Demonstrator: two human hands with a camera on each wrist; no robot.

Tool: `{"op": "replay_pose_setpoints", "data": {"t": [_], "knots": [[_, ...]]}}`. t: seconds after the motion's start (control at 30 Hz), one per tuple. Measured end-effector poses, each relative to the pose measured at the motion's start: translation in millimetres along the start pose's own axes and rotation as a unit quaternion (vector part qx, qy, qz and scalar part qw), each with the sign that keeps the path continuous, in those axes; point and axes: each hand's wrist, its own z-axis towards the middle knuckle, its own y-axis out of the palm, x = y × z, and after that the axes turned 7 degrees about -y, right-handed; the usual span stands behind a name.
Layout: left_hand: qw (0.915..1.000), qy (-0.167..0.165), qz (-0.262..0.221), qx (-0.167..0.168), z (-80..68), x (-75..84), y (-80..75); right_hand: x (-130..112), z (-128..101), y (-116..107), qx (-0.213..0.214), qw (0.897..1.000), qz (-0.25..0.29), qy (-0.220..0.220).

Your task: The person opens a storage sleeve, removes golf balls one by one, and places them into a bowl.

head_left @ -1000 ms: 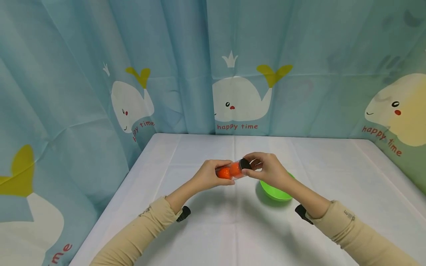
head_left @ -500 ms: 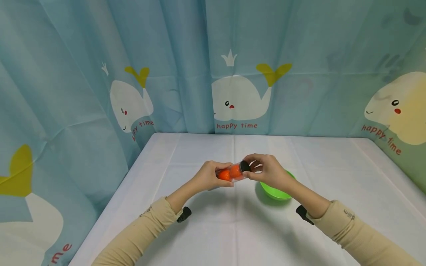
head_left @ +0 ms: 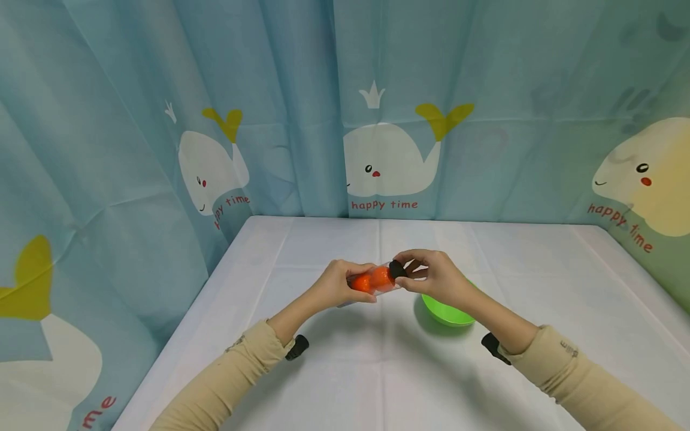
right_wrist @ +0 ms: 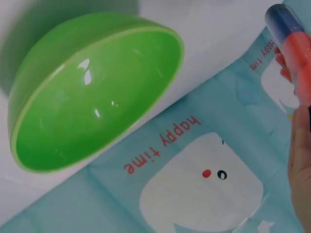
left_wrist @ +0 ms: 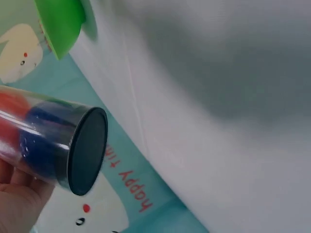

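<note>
Above the middle of the table, my left hand (head_left: 335, 285) grips a clear plastic tube (left_wrist: 62, 109) with orange balls (head_left: 382, 278) inside. A dark blue ball (left_wrist: 43, 141) shows near the tube's dark far end (left_wrist: 88, 150) in the left wrist view. At the tube's other end, the fingers and thumb of my right hand (head_left: 439, 280) pinch its black cap (head_left: 398, 269). The tube lies nearly level, its cap end a little higher. Part of the tube is hidden behind the left fingers.
A bright green bowl (head_left: 448, 313) stands on the white-covered table (head_left: 345, 389), below and partly behind my right forearm. A blue curtain (head_left: 302, 167) with whale prints hangs along the table's back and sides.
The black cap has shifted slightly in the right fingers, and its outline now looks tilted against the tube. Both hands are otherwise in nearly the same place. The bowl has not moved.
</note>
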Motion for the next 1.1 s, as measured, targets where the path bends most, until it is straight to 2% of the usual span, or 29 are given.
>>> {"op": "replay_pose_setpoints", "data": {"t": [0.13, 0.37, 0.67, 0.93, 1.1], "knots": [[0.9998, -0.002, -0.019, -0.002, -3.4, -1.4, 0.9, 0.0, 0.3, 0.2, -0.003, 1.000, 0.011, 0.015], [0.9992, -0.008, -0.037, 0.010, -4.4, -0.5, 1.7, -1.5, -1.9, 1.1, 0.019, 0.998, 0.035, 0.041], [0.9967, -0.045, -0.060, 0.031, -3.8, -0.1, 3.2, 3.1, -2.9, -0.6, 0.016, 0.996, 0.074, 0.053], [0.9969, -0.025, -0.059, 0.045, -2.4, 1.6, 2.0, 0.9, -1.6, -3.5, 0.027, 0.991, 0.110, 0.074], [0.9959, -0.041, -0.063, 0.050, -4.0, 0.9, 0.7, -1.2, -4.1, -4.1, 0.038, 0.985, 0.148, 0.082]]}}
